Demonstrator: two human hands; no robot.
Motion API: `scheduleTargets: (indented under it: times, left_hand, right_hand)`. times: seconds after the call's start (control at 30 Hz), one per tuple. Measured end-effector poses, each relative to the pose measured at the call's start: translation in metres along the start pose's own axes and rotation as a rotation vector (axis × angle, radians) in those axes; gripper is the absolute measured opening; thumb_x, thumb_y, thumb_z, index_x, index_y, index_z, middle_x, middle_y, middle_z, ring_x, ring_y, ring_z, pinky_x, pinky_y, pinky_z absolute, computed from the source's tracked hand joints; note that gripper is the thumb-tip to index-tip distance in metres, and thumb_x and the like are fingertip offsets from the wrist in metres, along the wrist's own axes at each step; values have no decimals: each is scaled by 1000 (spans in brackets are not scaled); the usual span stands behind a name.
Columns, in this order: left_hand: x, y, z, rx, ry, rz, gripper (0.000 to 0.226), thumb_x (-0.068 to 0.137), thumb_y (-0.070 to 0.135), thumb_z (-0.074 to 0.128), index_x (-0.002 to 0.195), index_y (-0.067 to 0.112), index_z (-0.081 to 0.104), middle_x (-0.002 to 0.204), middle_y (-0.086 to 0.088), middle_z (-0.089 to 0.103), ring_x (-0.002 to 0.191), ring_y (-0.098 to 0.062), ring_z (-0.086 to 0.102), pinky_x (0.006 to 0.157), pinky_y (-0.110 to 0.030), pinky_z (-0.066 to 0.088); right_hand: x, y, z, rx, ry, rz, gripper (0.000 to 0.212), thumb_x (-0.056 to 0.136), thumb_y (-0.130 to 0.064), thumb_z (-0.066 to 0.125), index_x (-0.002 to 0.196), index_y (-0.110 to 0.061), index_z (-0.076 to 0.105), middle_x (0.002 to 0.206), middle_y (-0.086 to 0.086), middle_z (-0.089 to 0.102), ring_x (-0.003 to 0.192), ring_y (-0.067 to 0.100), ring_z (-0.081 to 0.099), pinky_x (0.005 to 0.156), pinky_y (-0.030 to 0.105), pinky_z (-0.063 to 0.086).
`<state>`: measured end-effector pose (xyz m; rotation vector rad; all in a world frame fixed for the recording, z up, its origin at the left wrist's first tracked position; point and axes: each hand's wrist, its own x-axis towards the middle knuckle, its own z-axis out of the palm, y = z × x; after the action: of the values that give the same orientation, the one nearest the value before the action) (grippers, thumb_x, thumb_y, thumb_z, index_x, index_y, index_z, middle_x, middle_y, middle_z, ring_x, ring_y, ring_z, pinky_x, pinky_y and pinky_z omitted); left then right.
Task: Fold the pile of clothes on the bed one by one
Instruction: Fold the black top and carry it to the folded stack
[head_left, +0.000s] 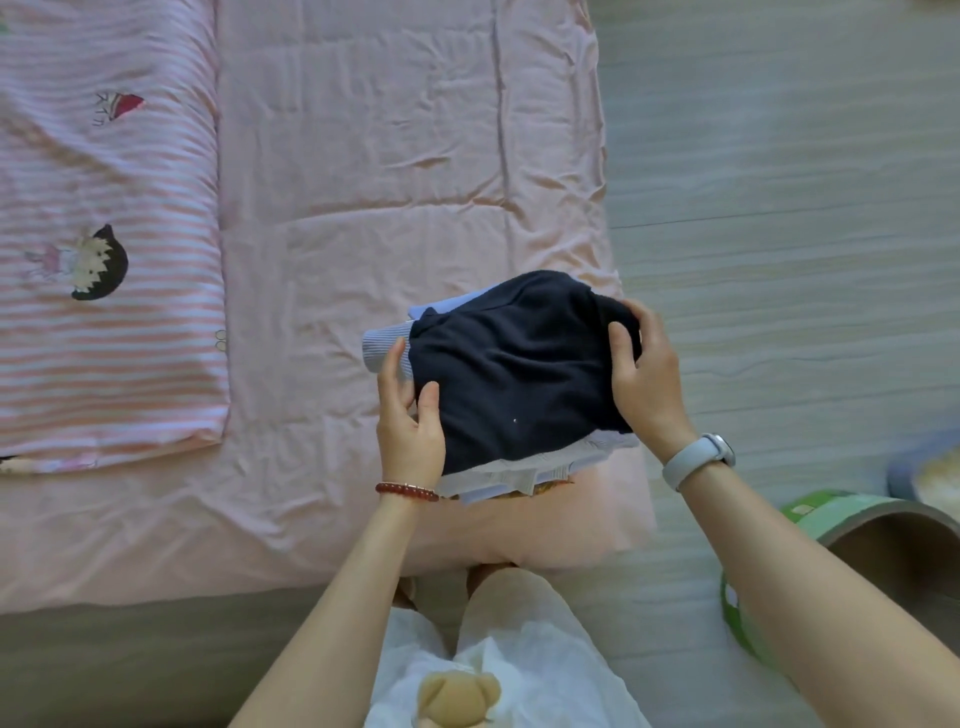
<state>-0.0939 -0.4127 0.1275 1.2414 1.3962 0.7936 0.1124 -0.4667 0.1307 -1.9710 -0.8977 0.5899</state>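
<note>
Both hands clasp a folded navy garment (519, 364): the left hand (410, 426) pinches its near-left edge, thumb on top, and the right hand (644, 374) curls over its right edge. Beneath it lies a stack of pale folded clothes (524, 475), perhaps three or four pieces. All this sits at the right corner of the pink bed (363, 156); well left lies a striped quilt (104, 260).

Bedroom corner in soft daylight
Bed (363, 156) under a creased pink sheet; striped cartoon quilt (104, 260) at left; pale wood-grain floor (779, 208) at right; green-rimmed bin (852, 525) beside it
</note>
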Motion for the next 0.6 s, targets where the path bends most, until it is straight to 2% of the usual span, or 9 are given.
scheduleTargets:
  times: [0.07,0.13,0.17,0.23,0.3,0.37,0.43,0.5,0.6]
  left_hand:
    - [2,2,-2,26,31,108,52,95,3,45,120,47,39,133,-9,53,120,-21,53,101,-36,44]
    - [2,-2,-5,94,54,186,38,95,2,45,120,29,48,128,2,52,116,2,51,96,-15,43]
    - [2,-5,-5,143,47,173,32,95,3,45,120,22,51,123,6,53,111,7,50,92,-8,40]
    - [2,-18,-4,251,-13,44,30,95,6,45,121,16,55,120,4,55,110,-4,52,89,-8,40]
    - [1,-28,-1,349,-45,-86,30,93,9,47,121,15,56,125,-5,53,111,-20,54,93,-21,42]
    - [0,-27,2,418,15,-67,28,92,9,50,119,12,58,129,-10,44,116,-23,49,98,-25,39]
    - [-1,-23,4,562,105,128,28,90,9,49,116,8,59,131,-15,44,121,-27,43,102,-34,38]
    - [4,-23,11,735,126,389,33,88,13,43,115,8,61,129,-17,51,120,-30,45,99,-40,38]
    - [13,-27,31,954,-33,556,43,87,21,39,123,8,58,132,-16,52,127,-32,43,101,-47,39]
  right_hand:
    - [3,-10,-3,48,41,-92,22,96,-11,44,117,-16,50,106,-19,51,96,-2,48,83,6,37]
    - [3,-11,-3,58,71,-114,22,96,-12,44,117,-14,49,104,-21,50,97,-1,49,85,10,40]
    - [3,-8,-2,38,60,-73,22,97,-13,44,117,-13,50,105,-17,53,97,3,50,85,16,42]
    - [2,5,1,-78,-40,99,24,97,-18,43,119,-11,50,112,-1,57,102,17,53,80,26,39]
    - [0,22,5,-214,-146,253,29,97,-21,43,121,-7,48,118,10,55,108,28,52,78,28,34]
    - [-1,24,5,-296,-97,275,35,95,-22,45,127,-7,46,122,13,51,111,30,50,83,33,37]
    - [-5,15,5,-436,43,106,38,92,-19,45,128,-8,48,123,14,51,111,30,48,91,42,36]
    - [-6,6,11,-531,133,-215,37,85,-14,43,120,-9,57,119,13,56,109,30,49,96,46,33]
    - [-6,4,31,-709,20,-604,37,84,-10,45,116,-11,61,122,10,59,122,27,45,108,53,20]
